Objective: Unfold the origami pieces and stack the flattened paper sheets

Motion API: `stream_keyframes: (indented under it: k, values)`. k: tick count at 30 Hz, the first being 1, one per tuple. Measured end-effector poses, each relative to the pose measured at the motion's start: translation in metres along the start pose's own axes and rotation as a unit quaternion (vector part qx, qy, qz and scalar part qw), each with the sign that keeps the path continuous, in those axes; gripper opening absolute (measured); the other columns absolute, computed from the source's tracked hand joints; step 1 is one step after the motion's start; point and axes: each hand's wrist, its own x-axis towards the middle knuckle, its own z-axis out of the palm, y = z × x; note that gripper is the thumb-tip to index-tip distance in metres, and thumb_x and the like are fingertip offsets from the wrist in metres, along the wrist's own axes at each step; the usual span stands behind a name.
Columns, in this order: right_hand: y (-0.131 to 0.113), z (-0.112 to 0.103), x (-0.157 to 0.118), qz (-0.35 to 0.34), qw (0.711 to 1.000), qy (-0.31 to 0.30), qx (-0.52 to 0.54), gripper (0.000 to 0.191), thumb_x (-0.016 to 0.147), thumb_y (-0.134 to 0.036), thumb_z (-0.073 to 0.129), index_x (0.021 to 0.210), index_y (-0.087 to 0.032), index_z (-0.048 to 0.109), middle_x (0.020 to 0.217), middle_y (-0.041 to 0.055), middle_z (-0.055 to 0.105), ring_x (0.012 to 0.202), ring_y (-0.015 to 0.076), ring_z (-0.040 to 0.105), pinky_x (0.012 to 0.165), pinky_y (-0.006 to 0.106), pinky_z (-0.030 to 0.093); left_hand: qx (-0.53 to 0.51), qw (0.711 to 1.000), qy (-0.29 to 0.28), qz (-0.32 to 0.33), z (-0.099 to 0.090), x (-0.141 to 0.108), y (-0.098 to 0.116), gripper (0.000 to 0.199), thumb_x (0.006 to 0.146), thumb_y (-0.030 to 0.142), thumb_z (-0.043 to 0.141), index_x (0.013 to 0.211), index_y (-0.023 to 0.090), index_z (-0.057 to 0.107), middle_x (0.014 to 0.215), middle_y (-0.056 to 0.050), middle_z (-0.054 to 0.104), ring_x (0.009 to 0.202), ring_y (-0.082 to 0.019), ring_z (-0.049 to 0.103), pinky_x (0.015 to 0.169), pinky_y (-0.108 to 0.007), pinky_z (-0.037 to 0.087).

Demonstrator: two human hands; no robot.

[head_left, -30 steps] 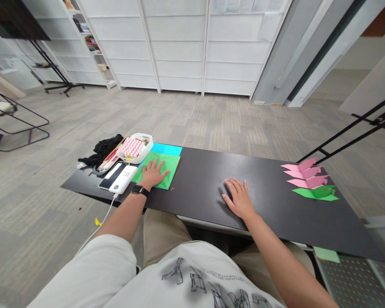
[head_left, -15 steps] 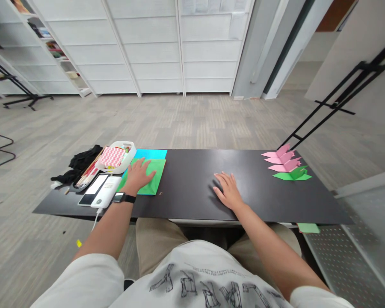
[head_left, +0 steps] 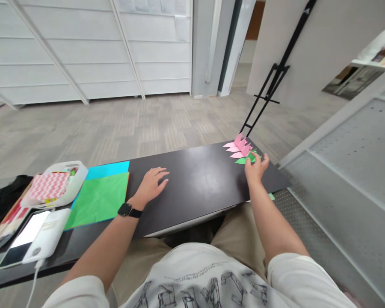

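Observation:
Palm down over the dark table (head_left: 192,179), my left hand (head_left: 151,184) has its fingers spread and holds nothing. To its left lies a green paper sheet (head_left: 99,196) on top of a blue sheet (head_left: 109,168). My right hand (head_left: 256,168) is at the table's right end, fingers apart and curved, right beside a green folded paper piece (head_left: 241,161) that it partly covers. Whether the fingertips touch that piece I cannot tell. Behind it stand several pink folded paper pieces (head_left: 240,146) in a row.
At the left are a white basket (head_left: 80,175) with a pink zigzag-patterned item (head_left: 49,186), a phone (head_left: 25,239), a white power bank (head_left: 48,235) with a cable, and black cloth (head_left: 6,196). A black stand (head_left: 266,96) rises behind the table's right end.
The view has turned to the right. My left hand has come off the green paper and moved right over the table. My right hand has moved right to the green folded piece.

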Motion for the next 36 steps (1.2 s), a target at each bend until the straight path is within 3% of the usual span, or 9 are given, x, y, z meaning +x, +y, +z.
stream_keyframes:
  k: [5,11,13,16,20,24,28,31,36]
  values:
    - [0.026,0.001,0.028,0.010,0.989,-0.144,-0.035,0.048,0.090,-0.041,0.059,0.130,-0.018,0.074,0.152,0.0212,0.059,0.143,0.0363,0.051,0.121,0.059,0.036,-0.043,0.998,-0.008,0.035,0.018,0.019,0.017,0.033,0.103,0.035,0.057,0.129,0.024,0.074,0.142,-0.010,0.071,0.136,-0.030,0.062,0.123,-0.054,0.045]
    - [0.017,-0.014,0.010,-0.019,0.994,-0.111,-0.012,0.045,0.090,-0.036,0.054,0.125,-0.013,0.073,0.130,0.0232,0.070,0.123,0.0344,0.062,0.112,0.053,0.046,-0.104,0.994,0.002,0.028,0.029,0.023,0.027,0.030,0.103,0.032,0.058,0.126,0.024,0.076,0.138,-0.010,0.072,0.131,-0.029,0.064,0.120,-0.054,0.047]
    - [-0.001,-0.021,-0.009,-0.051,0.992,-0.108,0.039,0.040,0.091,-0.034,0.053,0.120,-0.016,0.074,0.124,0.0201,0.072,0.117,0.0331,0.065,0.109,0.051,0.049,-0.138,0.990,0.018,0.010,0.033,0.023,0.032,0.028,0.103,0.032,0.058,0.124,0.025,0.076,0.135,-0.010,0.073,0.128,-0.028,0.066,0.118,-0.053,0.048]
    - [-0.049,-0.022,-0.045,-0.132,0.962,-0.185,0.149,0.030,0.094,-0.031,0.056,0.116,-0.022,0.075,0.119,0.0133,0.074,0.109,0.0293,0.068,0.101,0.047,0.055,-0.212,0.976,0.045,-0.034,0.040,0.024,0.041,0.025,0.102,0.035,0.061,0.120,0.024,0.076,0.129,-0.009,0.075,0.124,-0.026,0.068,0.117,-0.051,0.049]
    - [-0.128,-0.010,-0.093,-0.225,0.870,-0.335,0.284,0.028,0.097,-0.025,0.059,0.119,-0.027,0.074,0.117,0.0079,0.073,0.098,0.0233,0.071,0.093,0.042,0.060,-0.349,0.925,0.061,-0.138,0.046,0.023,0.048,0.030,0.096,0.042,0.071,0.119,0.023,0.076,0.125,-0.010,0.076,0.116,-0.026,0.071,0.108,-0.046,0.055]
    - [-0.186,-0.003,-0.128,-0.279,0.793,-0.413,0.351,0.028,0.099,-0.021,0.057,0.121,-0.029,0.073,0.121,0.0070,0.072,0.105,0.0221,0.072,0.097,0.041,0.060,-0.472,0.864,0.045,-0.169,0.037,0.009,0.050,0.043,0.084,0.049,0.084,0.115,0.020,0.076,0.121,-0.010,0.077,0.111,-0.025,0.072,0.104,-0.041,0.055]
    - [-0.207,-0.005,-0.149,-0.297,0.758,-0.434,0.386,0.029,0.100,-0.021,0.058,0.124,-0.031,0.070,0.126,0.0072,0.071,0.109,0.0226,0.072,0.098,0.042,0.061,-0.535,0.820,0.036,-0.201,0.025,-0.010,0.051,0.043,0.079,0.055,0.088,0.094,0.018,0.073,0.089,-0.002,0.074,0.083,-0.017,0.068,0.085,-0.032,0.056]
    - [-0.207,-0.004,-0.158,-0.231,0.762,-0.432,0.424,0.037,0.100,-0.024,0.060,0.136,-0.033,0.062,0.136,0.0086,0.069,0.108,0.0220,0.074,0.099,0.044,0.062,-0.565,0.792,0.043,-0.227,0.019,-0.021,0.053,0.044,0.077,0.054,0.090,0.091,0.017,0.070,0.082,0.001,0.069,0.074,-0.013,0.062,0.077,-0.028,0.052]
    - [-0.213,-0.002,-0.162,-0.161,0.777,-0.426,0.434,0.036,0.099,-0.030,0.063,0.135,-0.030,0.064,0.123,0.0075,0.076,0.103,0.0210,0.076,0.097,0.042,0.063,-0.561,0.797,0.026,-0.222,0.013,-0.029,0.056,0.044,0.077,0.053,0.090,0.090,0.017,0.070,0.080,0.002,0.067,0.072,-0.012,0.059,0.074,-0.026,0.049]
